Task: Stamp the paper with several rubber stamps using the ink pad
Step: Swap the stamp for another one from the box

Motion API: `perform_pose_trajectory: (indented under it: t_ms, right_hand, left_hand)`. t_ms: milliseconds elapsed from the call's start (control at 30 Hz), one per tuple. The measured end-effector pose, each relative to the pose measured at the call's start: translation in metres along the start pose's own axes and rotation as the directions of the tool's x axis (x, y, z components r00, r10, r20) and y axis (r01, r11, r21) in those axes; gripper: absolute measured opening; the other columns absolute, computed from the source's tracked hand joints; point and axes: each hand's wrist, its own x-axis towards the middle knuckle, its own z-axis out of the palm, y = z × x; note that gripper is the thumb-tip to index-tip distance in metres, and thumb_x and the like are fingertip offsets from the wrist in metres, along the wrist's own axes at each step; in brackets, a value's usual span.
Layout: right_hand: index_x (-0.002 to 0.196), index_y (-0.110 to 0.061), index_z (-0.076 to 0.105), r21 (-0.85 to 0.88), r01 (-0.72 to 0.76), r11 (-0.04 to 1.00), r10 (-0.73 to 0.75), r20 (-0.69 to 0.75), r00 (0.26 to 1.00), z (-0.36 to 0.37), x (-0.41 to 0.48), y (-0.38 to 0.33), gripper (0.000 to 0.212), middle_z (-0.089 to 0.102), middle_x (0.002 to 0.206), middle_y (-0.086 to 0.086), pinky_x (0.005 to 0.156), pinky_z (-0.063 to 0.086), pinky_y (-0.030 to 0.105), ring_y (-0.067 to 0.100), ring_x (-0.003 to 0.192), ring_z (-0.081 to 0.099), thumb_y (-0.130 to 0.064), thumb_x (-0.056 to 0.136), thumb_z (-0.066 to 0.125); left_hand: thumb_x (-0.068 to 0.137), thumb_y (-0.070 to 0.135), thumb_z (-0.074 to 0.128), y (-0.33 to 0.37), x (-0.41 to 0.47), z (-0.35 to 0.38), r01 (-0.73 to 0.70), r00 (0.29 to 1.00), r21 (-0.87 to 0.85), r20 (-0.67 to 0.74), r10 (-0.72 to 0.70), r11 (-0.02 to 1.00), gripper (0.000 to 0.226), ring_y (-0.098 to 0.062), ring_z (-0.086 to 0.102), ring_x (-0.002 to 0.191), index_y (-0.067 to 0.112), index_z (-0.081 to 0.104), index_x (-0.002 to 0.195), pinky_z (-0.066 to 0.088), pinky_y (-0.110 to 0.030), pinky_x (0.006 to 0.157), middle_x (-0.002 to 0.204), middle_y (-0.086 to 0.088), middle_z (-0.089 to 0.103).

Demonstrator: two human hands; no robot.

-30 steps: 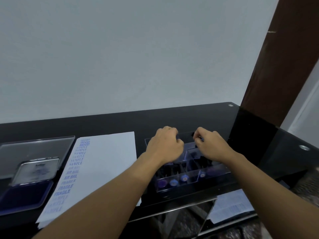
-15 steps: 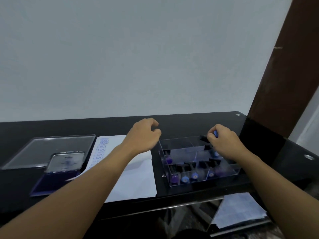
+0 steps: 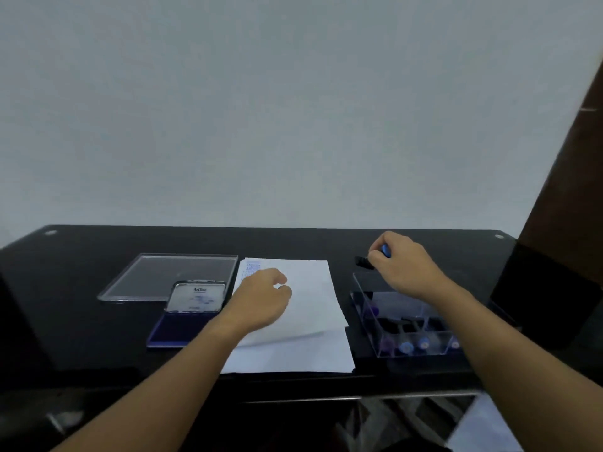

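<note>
Two arms reach forward: right hand pinches a stamp behind the clear box; left hand, fingers loosely curled and empty, is over the paper.

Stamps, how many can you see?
6 stamps: one in the right hand, one by the clear box's left wall, four along its front. The arm may hide more.
</note>
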Motion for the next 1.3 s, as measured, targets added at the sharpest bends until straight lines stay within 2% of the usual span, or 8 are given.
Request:
perform_pose_trajectory:
  t_ms: [367,500,633,767,933,1033,1167,1300]
  right_hand:
    - [0.096,-0.022,0.059,-0.014,0.064,0.998,-0.063,0.07,0.996,0.042,0.009,-0.055,0.01,0.06,0.098,-0.007,0.059,0.04,0.02,0.008,0.082,0.057,-0.026,0.098,0.05]
    - [0.094,-0.021,0.059,-0.001,0.082,0.997,-0.081,0.103,0.991,0.06,0.009,-0.07,0.011,0.061,0.092,-0.005,0.058,0.042,0.022,0.011,0.076,0.057,-0.025,0.097,0.049]
    - [0.095,-0.02,0.06,0.011,0.099,0.995,-0.099,0.145,0.984,0.085,0.011,-0.088,0.011,0.061,0.087,-0.004,0.055,0.04,0.021,0.011,0.068,0.055,-0.025,0.097,0.05]
    - [0.095,-0.016,0.06,0.018,0.147,0.989,-0.148,0.214,0.966,0.121,0.015,-0.113,0.014,0.063,0.087,-0.001,0.056,0.04,0.022,0.012,0.068,0.054,-0.028,0.098,0.052]
    - [0.087,-0.005,0.051,0.039,0.239,0.97,-0.239,0.323,0.916,0.163,0.013,-0.15,0.032,0.06,0.083,0.007,0.06,0.041,0.03,0.018,0.068,0.049,-0.035,0.098,0.051]
    - [0.081,-0.014,0.043,0.043,0.277,0.96,-0.272,0.378,0.885,0.181,0.01,-0.171,0.029,0.053,0.078,0.003,0.059,0.038,0.031,0.017,0.067,0.045,-0.036,0.098,0.05]
    - [0.081,-0.015,0.042,0.038,0.307,0.951,-0.29,0.45,0.844,0.202,0.008,-0.193,0.023,0.056,0.082,0.002,0.063,0.042,0.035,0.02,0.071,0.048,-0.031,0.096,0.047]
    - [0.095,-0.013,0.05,0.047,0.316,0.948,-0.296,0.501,0.813,0.214,0.008,-0.205,0.017,0.062,0.093,0.006,0.065,0.044,0.033,0.022,0.079,0.057,-0.028,0.098,0.043]
  left_hand:
    - [0.099,0.027,0.047,-0.037,-0.017,-0.005,0.053,0.999,-0.093,0.0,-0.053,0.994,0.039,-0.014,0.051,0.125,0.021,0.056,0.137,0.039,-0.027,0.095,0.143,0.005,0.053]
    - [0.1,0.025,0.049,-0.052,-0.02,-0.025,0.009,0.995,-0.097,-0.096,-0.018,0.995,0.037,-0.009,0.052,0.118,0.021,0.057,0.135,0.038,-0.024,0.093,0.14,0.007,0.056]
    - [0.099,0.021,0.05,-0.076,-0.023,-0.059,0.009,0.967,-0.056,-0.253,-0.023,0.998,0.029,-0.008,0.054,0.11,0.022,0.063,0.124,0.037,-0.023,0.091,0.125,0.006,0.06]
    - [0.098,0.017,0.053,-0.117,-0.031,-0.091,0.023,0.944,0.005,-0.328,-0.02,1.0,0.027,-0.012,0.054,0.116,0.017,0.064,0.122,0.037,-0.023,0.095,0.123,0.004,0.06]
    - [0.095,0.015,0.056,-0.166,-0.043,-0.111,0.154,0.903,0.059,-0.413,-0.117,0.986,0.038,-0.018,0.046,0.133,0.013,0.061,0.132,0.032,-0.027,0.109,0.14,0.0,0.057]
    - [0.096,0.019,0.056,-0.185,-0.047,-0.112,0.189,0.911,0.111,-0.39,-0.132,0.976,0.045,-0.019,0.034,0.145,0.012,0.055,0.141,0.025,-0.034,0.12,0.153,-0.004,0.045]
    - [0.1,0.028,0.05,-0.198,-0.049,-0.104,0.221,0.927,0.191,-0.346,-0.145,0.956,0.05,-0.018,0.02,0.151,0.019,0.046,0.149,0.016,-0.051,0.123,0.162,0.0,0.031]
    - [0.103,0.036,0.041,-0.201,-0.047,-0.089,0.248,0.929,0.243,-0.334,-0.159,0.938,0.053,-0.019,0.009,0.154,0.023,0.036,0.154,0.007,-0.05,0.124,0.166,0.003,0.02]
